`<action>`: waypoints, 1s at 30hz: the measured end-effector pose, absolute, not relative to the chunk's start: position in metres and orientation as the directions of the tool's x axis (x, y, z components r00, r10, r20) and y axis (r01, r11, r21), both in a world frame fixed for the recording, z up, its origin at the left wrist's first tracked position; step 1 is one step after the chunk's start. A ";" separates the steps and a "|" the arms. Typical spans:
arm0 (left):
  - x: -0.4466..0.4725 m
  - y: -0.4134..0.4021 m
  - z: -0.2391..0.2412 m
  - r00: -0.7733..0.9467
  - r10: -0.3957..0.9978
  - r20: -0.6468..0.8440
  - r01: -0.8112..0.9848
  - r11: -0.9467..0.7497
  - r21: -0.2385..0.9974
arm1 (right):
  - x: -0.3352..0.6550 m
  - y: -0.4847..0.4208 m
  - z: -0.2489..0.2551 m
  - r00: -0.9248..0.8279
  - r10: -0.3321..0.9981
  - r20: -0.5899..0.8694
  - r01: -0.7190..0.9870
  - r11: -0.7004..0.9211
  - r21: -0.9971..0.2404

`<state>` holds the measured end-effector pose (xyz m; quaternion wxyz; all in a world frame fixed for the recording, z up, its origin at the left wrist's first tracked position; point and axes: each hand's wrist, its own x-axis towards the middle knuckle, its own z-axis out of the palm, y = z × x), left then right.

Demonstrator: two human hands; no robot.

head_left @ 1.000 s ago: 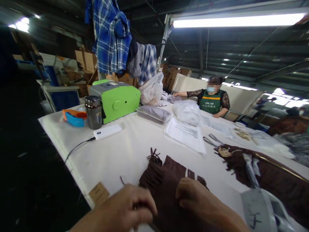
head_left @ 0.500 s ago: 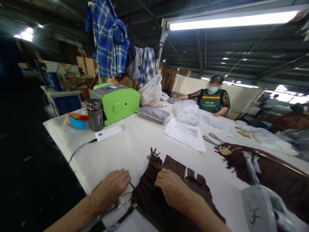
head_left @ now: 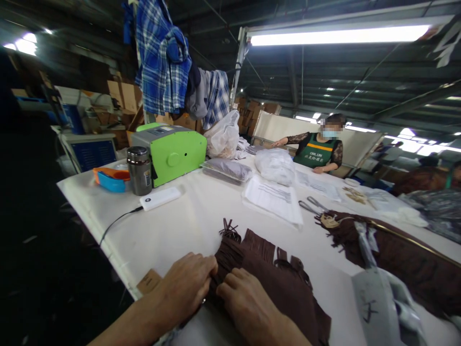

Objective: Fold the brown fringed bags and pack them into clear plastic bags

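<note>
- Half-closed over the fringed brown piece (head_left: 281, 286), my left hand (head_left: 189, 283) and right hand (head_left: 248, 302) sit close together in the head view.
- At its left side, my left fingertips touch the fringe; my right fingers bend onto the material just beside them. Knuckles hide the tips, so I cannot tell whether either hand pinches or only presses.
- Keeping both hands together there, I judge, steadies soft material that would otherwise slide or crease.
- It lies on the near part of the tabletop (head_left: 201, 216), likely so both hands reach it comfortably.
- Against the tabletop's left edge lies a brown card (head_left: 148, 281), apart from the piece.
- Toward the tabletop's right side, a grey handled object (head_left: 370, 307) sits before a second brown piece (head_left: 399, 254), probably placed to leave me working room.
</note>
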<state>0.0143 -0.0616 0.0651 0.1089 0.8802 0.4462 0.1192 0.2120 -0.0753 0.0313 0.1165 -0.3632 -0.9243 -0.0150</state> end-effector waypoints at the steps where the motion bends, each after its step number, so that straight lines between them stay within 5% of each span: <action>1: 0.024 -0.065 0.067 0.597 0.795 0.103 0.737 -0.595 0.319 | 0.217 -0.076 0.035 -0.717 0.658 0.229 0.667 0.744 -0.051; 6: 0.044 -0.075 0.073 0.707 0.707 -0.027 0.584 -0.562 0.586 | 0.247 -0.090 0.042 -0.713 0.679 0.175 0.686 0.727 -0.028; 9: 0.024 -0.061 0.061 0.665 0.744 0.065 0.446 -0.466 0.764 | 0.274 -0.105 0.043 -0.608 0.769 0.197 0.762 0.635 -0.126; 11: 0.008 -0.044 0.038 0.509 0.839 0.194 0.535 -0.484 0.692 | 0.294 -0.115 0.042 -0.483 0.843 0.238 0.825 0.529 -0.201; 13: 0.000 -0.026 0.008 0.468 0.833 0.294 0.682 -0.552 0.480 | 0.313 -0.123 0.035 -0.371 0.890 0.264 0.876 0.430 -0.219; 17: 0.021 -0.009 -0.035 0.629 0.739 0.241 0.709 -0.672 0.213 | 0.329 -0.127 0.008 -0.307 0.915 0.264 0.916 0.359 -0.180; 26: 0.060 -0.019 -0.027 0.787 0.527 0.320 0.509 -0.848 0.146 | 0.325 -0.124 -0.007 -0.313 0.914 0.256 0.904 0.370 -0.214; 30: 0.060 0.000 -0.011 0.638 0.718 0.276 0.692 -0.693 0.201 | 0.324 -0.125 -0.007 -0.300 0.924 0.237 0.900 0.357 -0.250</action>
